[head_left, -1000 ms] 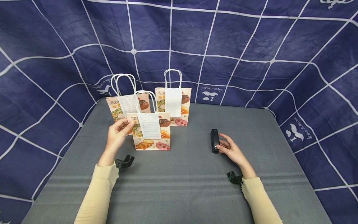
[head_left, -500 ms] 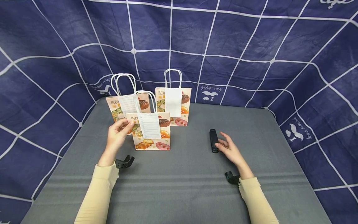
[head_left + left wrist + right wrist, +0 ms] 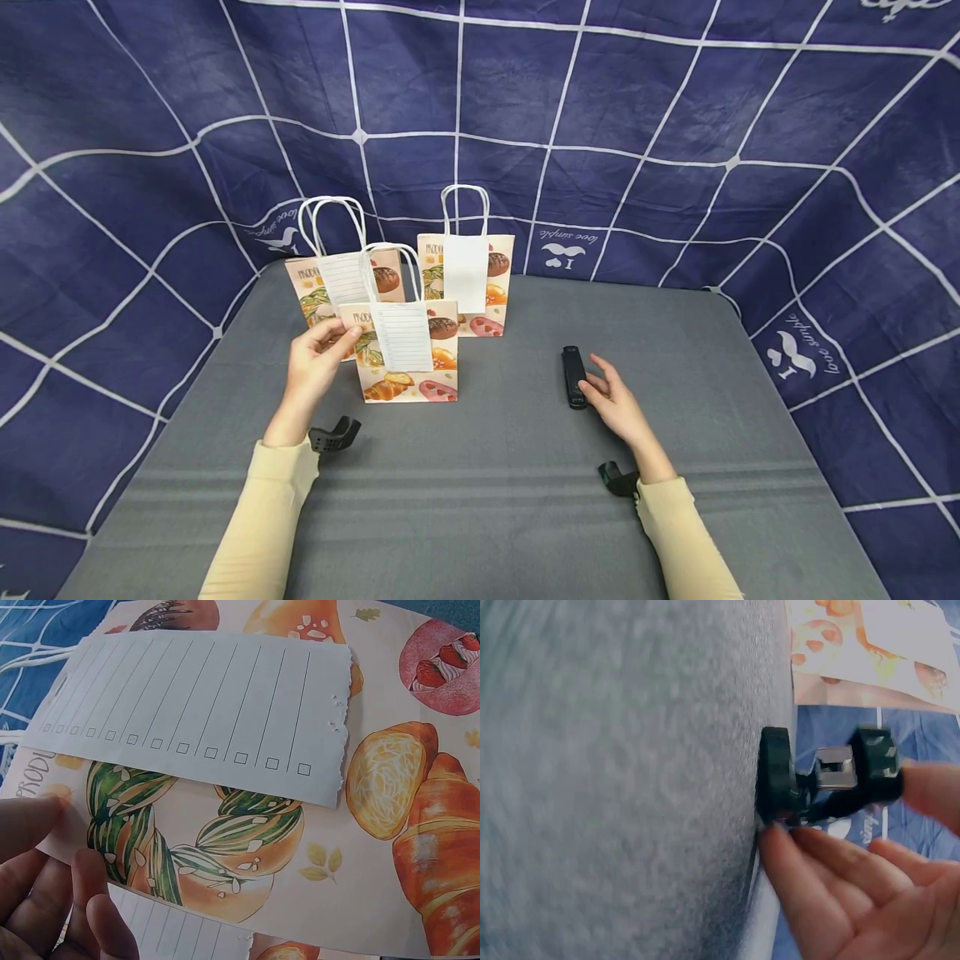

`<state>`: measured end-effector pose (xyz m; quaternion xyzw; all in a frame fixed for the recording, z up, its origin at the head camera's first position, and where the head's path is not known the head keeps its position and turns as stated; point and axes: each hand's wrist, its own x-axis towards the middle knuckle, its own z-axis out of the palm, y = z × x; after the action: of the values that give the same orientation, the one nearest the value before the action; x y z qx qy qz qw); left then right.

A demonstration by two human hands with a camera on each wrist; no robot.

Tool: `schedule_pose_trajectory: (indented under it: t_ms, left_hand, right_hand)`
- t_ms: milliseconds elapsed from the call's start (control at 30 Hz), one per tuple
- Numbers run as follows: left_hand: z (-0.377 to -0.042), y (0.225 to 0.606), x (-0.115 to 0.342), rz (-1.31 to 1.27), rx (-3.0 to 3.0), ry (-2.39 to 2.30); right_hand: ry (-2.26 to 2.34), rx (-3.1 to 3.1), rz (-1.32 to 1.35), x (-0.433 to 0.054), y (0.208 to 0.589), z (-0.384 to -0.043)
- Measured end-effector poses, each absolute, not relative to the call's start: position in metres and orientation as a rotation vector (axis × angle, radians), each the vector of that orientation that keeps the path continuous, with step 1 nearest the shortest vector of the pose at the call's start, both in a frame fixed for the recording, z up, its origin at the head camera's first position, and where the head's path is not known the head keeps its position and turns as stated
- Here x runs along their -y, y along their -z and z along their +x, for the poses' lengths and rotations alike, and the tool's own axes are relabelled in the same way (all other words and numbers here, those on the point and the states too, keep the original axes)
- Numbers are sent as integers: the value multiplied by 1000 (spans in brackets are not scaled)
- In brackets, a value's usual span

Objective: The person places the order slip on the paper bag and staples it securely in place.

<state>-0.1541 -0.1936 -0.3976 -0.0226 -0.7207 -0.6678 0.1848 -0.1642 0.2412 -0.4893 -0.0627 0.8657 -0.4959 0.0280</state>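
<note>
My left hand (image 3: 315, 362) pinches the left edge of the front paper bag (image 3: 375, 375), thumb on its printed face and fingers behind. A ruled white paper slip (image 3: 202, 712) with a torn edge hangs on that bag's front, below the white handle. At the right, my right hand (image 3: 615, 404) holds a black stapler (image 3: 573, 375) on the table. In the right wrist view, the thumb (image 3: 934, 795) is on the stapler's upper arm and fingertips touch its base.
A second bag (image 3: 386, 275) with a ruled slip stands behind the front one, to the left. Another bag (image 3: 487, 327) with a plain white slip stands at the back. Grey cloth covers the table (image 3: 510, 500); a blue gridded cloth (image 3: 637, 100) rises around it.
The stapler has shifted slightly left with my right hand and turned a little. My right forearm has swung a bit to the left. The left hand keeps its place on the bag.
</note>
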Motion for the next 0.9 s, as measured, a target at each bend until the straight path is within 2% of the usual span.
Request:
schedule_pose_trajectory:
  t_ms: [533,900]
  left_hand:
    - [-151,395,191,-60,1998,1754]
    - [-138,375,171,-236,1678,1409]
  right_hand:
    - [1444,-2775,-224,-239,485,-165]
    - [1451,-2879,-142,-229,452,-164]
